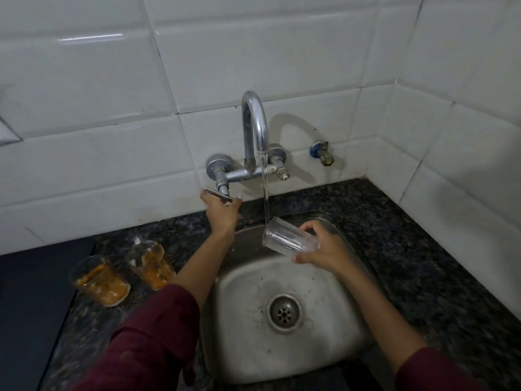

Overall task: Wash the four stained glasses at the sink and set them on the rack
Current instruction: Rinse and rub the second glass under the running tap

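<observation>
Maroon sleeves point(158, 334) frame a wash judged partly done: one clear glass point(287, 238) is gripped by the right hand point(318, 249) under the stream at frame centre, the tap lever point(218, 196) is held by the left hand point(222, 213), and two stained glasses point(98, 280) wait on the bench point(423, 249) at lower left, no rack visible

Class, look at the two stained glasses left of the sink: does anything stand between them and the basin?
Only the left forearm, which crosses the sink's left edge beside the nearer stained glass; the other stands farther left.
</observation>
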